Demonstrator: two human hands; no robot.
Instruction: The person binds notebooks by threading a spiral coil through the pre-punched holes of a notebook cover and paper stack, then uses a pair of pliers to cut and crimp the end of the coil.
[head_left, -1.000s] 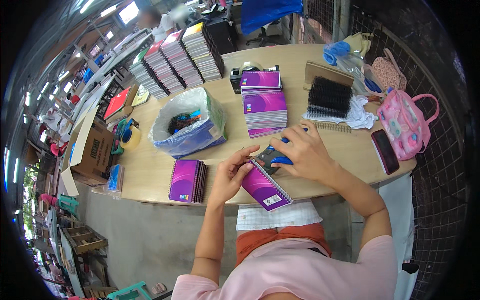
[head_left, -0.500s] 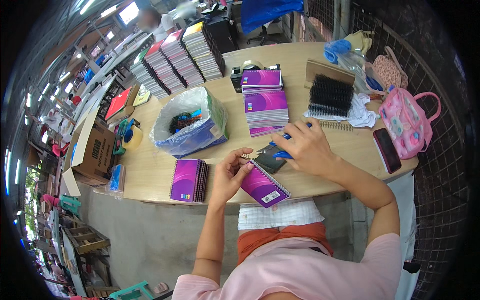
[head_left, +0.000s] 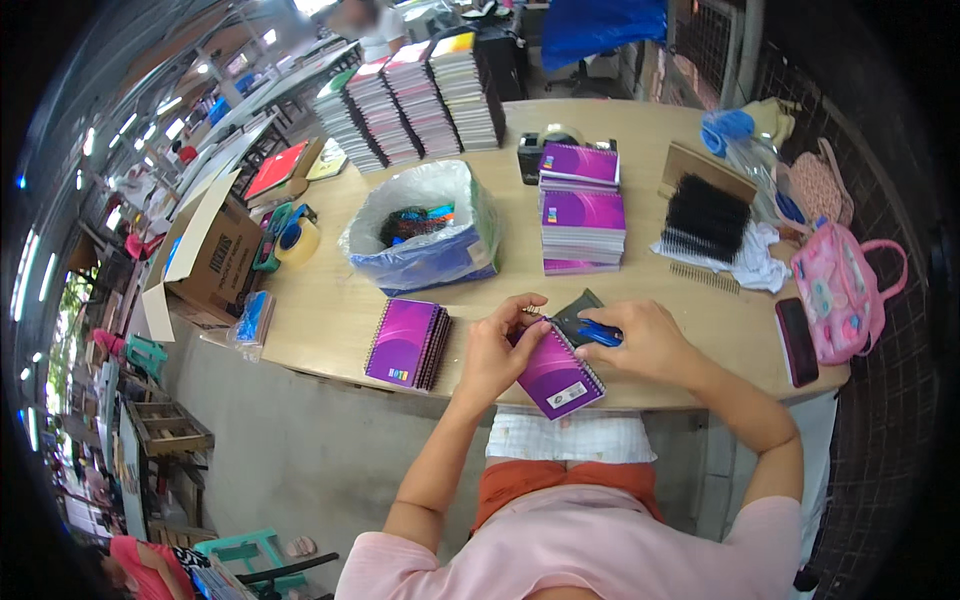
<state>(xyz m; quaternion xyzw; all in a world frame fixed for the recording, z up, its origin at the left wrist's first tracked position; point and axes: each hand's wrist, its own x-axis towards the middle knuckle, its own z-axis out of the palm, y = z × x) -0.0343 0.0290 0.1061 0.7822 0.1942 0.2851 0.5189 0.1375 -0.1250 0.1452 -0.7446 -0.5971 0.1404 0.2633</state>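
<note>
My left hand [head_left: 497,352] grips a small purple spiral notebook [head_left: 558,378] by its upper corner, thumb on the cover. The notebook is tilted at the table's front edge, its wire binding facing right. A bit of loose wire shows by my left fingertips. In my right hand [head_left: 652,340] is a blue-handled hand tool [head_left: 600,333], apparently pliers or cutters; its jaws are hard to see beside the binding. Beneath the tool lies a dark flat piece [head_left: 577,307]. To the left sits a stack of purple spiral notebooks [head_left: 398,342].
Ahead stand another purple notebook stack [head_left: 583,212] and a tape dispenser [head_left: 530,160]. A plastic-lined bin [head_left: 420,265] holds wire scraps. Black binding coils [head_left: 705,217], a phone [head_left: 797,342] and a pink bag [head_left: 838,290] lie right. Tall notebook stacks [head_left: 415,105] and a cardboard box [head_left: 215,260] stand left.
My right hand has brought the blue-handled tool lower and nearer the notebook's top end. The left hand still holds the notebook. The whole view has shifted, with the scene moving right.
</note>
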